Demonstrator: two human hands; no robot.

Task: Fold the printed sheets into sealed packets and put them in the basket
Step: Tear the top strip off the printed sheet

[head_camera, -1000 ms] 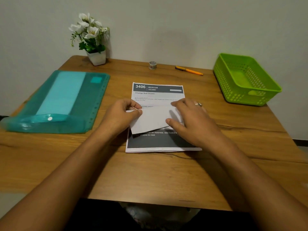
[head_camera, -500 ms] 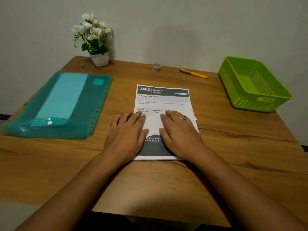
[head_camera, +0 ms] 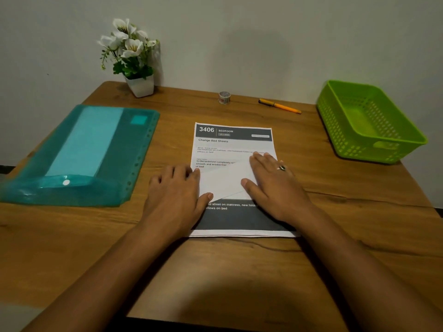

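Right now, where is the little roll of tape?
In the head view the tape roll stands at the table's far edge, between the white flower pot on its left and the orange pen on its right.

Both forearms are bare all the way to the bottom edge of the shot, so no sleeves, no watch, no bracelet showing. The left hand (head_camera: 176,195) has nothing on it, fingernails short and unpainted as far as I can see. The right hand (head_camera: 275,185) wears one ring (head_camera: 281,167), a silvery band with a dark stone or dark top set in it. Looks like it sits on the ring finger, though the wide-angle lens makes that a bit hard to call.
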